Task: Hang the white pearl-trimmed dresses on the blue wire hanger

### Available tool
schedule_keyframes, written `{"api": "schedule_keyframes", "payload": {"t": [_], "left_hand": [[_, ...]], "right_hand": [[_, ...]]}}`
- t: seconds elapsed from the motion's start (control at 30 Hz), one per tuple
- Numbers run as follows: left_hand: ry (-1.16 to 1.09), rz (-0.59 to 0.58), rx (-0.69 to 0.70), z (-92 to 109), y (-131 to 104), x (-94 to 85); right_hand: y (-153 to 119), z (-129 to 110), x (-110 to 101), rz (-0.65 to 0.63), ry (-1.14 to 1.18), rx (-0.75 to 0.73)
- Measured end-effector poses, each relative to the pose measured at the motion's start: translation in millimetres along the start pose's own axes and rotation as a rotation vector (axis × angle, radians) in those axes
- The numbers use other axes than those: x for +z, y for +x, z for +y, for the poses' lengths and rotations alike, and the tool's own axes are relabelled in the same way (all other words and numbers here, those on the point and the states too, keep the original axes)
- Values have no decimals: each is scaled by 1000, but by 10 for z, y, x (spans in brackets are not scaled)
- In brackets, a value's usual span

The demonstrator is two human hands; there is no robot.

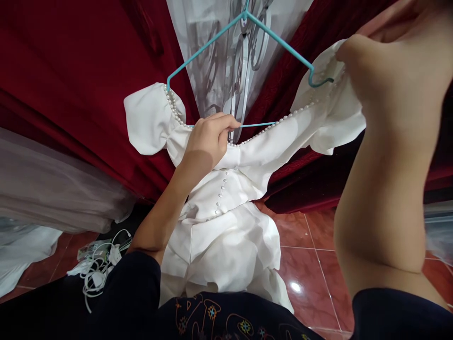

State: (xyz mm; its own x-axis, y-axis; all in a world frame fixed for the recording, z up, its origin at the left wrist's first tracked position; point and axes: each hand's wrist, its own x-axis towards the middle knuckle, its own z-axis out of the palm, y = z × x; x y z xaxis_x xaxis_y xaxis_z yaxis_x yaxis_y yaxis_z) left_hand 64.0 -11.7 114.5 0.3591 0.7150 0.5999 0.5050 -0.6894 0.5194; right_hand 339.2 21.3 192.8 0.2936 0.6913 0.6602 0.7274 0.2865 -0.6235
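Note:
A white dress (233, 236) with a pearl-edged neckline, puffed sleeves and a row of small buttons hangs partly on a thin turquoise hanger (205, 48). Its left sleeve strap lies over the hanger's left end, while the right sleeve is off to the side of the hooked right end. My left hand (208, 139) is closed around the hanger's lower bar near the middle of the neckline; its curled fingers are partly hidden. At the upper right, my right hand (385, 61) grips the dress by the right sleeve edge, with its fingertips mostly out of sight.
Dark red curtains (78, 61) hang on both sides of a white metal stand (242, 75). Sheer pale fabric (56, 174) drapes at the left. White cables (95, 274) lie in a tangle at the lower left. The floor has red tiles (304, 269).

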Motion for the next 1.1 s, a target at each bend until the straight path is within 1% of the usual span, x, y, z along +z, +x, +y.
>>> {"api": "schedule_keyframes", "payload": {"t": [0.07, 0.13, 0.2, 0.23, 0.27, 0.33, 0.4, 0.47, 0.5, 0.57, 0.63, 0.67, 0.7, 0.73, 0.77, 0.8, 0.83, 0.87, 0.9, 0.97, 1.03, 1.1], "left_hand": [[-14, -22, 3, -4, 5, -17], [15, -31, 0, -16, 10, -31], [61, -31, -10, -29, 13, -40], [77, -27, -16, -32, 14, -41], [83, -24, -18, -32, 16, -38], [72, -23, -21, -23, 19, -24], [63, -25, -25, -7, 26, -3], [62, -28, -29, 5, 31, 15], [63, -28, -31, 7, 32, 21], [66, -24, -34, 6, 28, 21], [65, -23, -38, 3, 17, 12], [65, -24, -38, 3, 11, 6], [67, -23, -38, 5, 4, 1], [73, -20, -38, 8, -2, -2], [84, -18, -37, 12, -7, -3], [99, -16, -38, 16, -12, -2], [117, -14, -40, 18, -16, 1], [132, -13, -45, 18, -21, 5], [144, -14, -49, 16, -26, 9], [153, -9, -49, 2, -38, 14], [154, -3, -30, -19, -49, 11], [164, -8, -2, -39, -58, 2]], "right_hand": [[4, -138, 18, 23, -64, 90], [-23, -246, 52, -9, -37, 176], [-82, -323, 102, -40, 137, 213], [-115, -347, 128, -49, 250, 202], [-143, -358, 153, -50, 356, 168], [-163, -339, 194, -38, 496, 104], [-124, -267, 222, 6, 574, 77], [-57, -166, 237, 18, 623, 44], [-35, -118, 244, 11, 641, 4], [-58, -55, 261, 34, 684, -166], [-200, -51, 293, 128, 708, -372], [-313, -65, 317, 156, 695, -454], [-444, -80, 347, 140, 644, -506], [-582, -89, 386, 55, 555, -521], [-718, -85, 433, -71, 434, -506], [-844, -66, 490, -171, 332, -546], [-953, -32, 554, -251, 242, -570], [-1042, 14, 625, -297, 156, -582], [-1111, 64, 696, -309, 89, -591], [-1198, 150, 819, -276, -3, -564], [-1235, 192, 893, -229, -27, -533], [-1244, 190, 914, -218, -19, -518]]}}
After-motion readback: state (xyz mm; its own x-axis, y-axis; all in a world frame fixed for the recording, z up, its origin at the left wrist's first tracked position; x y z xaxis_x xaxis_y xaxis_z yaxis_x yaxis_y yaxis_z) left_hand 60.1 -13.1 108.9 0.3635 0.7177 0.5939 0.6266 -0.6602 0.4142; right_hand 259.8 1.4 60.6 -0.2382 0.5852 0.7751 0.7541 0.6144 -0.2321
